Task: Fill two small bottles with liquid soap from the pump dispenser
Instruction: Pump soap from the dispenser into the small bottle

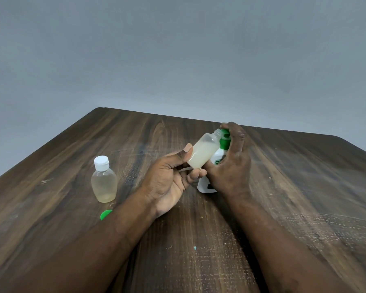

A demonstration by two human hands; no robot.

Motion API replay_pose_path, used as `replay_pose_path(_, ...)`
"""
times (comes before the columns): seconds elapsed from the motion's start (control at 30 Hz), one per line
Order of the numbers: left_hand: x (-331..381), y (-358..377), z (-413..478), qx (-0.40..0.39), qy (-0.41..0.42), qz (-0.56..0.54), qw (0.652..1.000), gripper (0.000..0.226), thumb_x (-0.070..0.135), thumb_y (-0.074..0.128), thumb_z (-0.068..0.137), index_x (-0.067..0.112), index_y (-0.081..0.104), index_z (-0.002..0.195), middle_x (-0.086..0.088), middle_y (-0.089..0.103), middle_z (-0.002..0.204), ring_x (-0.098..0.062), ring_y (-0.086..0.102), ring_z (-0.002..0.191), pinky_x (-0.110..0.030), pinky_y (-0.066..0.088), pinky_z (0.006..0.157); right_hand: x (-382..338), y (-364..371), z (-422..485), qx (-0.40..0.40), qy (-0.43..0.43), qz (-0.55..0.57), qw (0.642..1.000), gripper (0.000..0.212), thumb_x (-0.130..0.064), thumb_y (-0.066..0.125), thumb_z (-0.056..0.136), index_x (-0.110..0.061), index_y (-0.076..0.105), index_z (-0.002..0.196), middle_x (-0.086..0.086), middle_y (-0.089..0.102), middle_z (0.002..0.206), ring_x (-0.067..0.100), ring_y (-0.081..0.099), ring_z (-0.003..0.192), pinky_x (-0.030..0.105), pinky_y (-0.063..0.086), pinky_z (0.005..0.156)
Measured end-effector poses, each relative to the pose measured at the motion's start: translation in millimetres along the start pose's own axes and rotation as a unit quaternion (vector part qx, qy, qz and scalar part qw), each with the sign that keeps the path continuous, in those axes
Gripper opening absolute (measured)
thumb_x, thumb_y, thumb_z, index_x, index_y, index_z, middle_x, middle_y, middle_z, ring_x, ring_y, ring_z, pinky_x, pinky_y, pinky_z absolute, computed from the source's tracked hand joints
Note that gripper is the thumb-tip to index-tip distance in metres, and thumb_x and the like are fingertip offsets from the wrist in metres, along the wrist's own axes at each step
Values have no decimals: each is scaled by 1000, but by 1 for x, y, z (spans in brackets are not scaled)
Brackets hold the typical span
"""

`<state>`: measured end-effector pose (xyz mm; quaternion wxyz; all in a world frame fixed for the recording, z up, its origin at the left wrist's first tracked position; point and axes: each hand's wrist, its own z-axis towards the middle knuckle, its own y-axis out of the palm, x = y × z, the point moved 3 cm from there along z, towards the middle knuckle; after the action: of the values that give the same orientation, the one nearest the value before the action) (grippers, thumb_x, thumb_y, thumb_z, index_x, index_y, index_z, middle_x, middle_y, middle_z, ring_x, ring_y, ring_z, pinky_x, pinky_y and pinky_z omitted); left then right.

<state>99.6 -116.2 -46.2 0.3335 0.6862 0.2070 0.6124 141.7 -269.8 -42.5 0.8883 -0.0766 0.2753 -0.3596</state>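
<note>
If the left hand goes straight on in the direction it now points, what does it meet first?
Probably the pump dispenser: the left hand tilts its open bottle toward the green pump head, with the mouth almost touching it. The right hand grips it just behind, but depth is unclear.

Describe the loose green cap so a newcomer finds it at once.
On the dark wooden table, find the white-capped clear bottle standing alone at the left. Just nearer the camera lies the green cap, partly hidden by the left forearm. Unlike the green pump top, it lies flat on the wood.
</note>
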Motion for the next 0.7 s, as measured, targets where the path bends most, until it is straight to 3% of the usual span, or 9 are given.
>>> replay_pose_path(0.07, 0, 0, 0, 2, 1, -1, 1000, 53, 24, 71, 85, -14, 63, 121, -24, 69, 93, -24, 69, 61, -19, 57, 51, 0, 0, -1, 3, -1, 1, 1000, 80, -33, 74, 71, -19, 42, 144, 7, 56, 137, 22, 61, 111, 32, 55, 83)
replay_pose_path(0.2, 1, 2, -1, -5, -1, -2, 1000, 40, 23, 71, 85, -9, 68, 108, -22, 71, 90, -25, 69, 61, -19, 57, 51, 3, 1, -1, -3, 0, -8, 1000, 90, -21, 85, 68, -18, 42, 147, 8, 54, 143, 19, 58, 115, 10, 43, 87)
replay_pose_path(0.37, 1, 3, -2, -7, -1, -5, 1000, 39, 22, 72, 83, -7, 68, 108, -23, 70, 90, -25, 69, 61, -19, 57, 51, 4, 1, -1, -11, 3, -8, 1000, 95, -19, 88, 67, -15, 42, 150, 7, 53, 142, 20, 58, 113, 25, 52, 82)
replay_pose_path(0.6, 1, 1, -2, -4, -7, 0, 1000, 35, 22, 73, 81, -5, 69, 103, -19, 72, 85, -27, 67, 62, -19, 56, 50, 2, 1, -1, -7, 1, 2, 1000, 79, -30, 74, 69, -18, 44, 141, 5, 58, 126, 17, 58, 98, 21, 46, 77)
replay_pose_path(0.7, 0, 1, -2, -6, -5, 1, 1000, 35, 23, 73, 81, -5, 69, 103, -18, 72, 85, -26, 67, 63, -18, 56, 51, 1, 0, -1, 1, 1, 10, 1000, 77, -33, 73, 71, -19, 44, 141, 5, 59, 128, 18, 60, 101, 23, 49, 79)
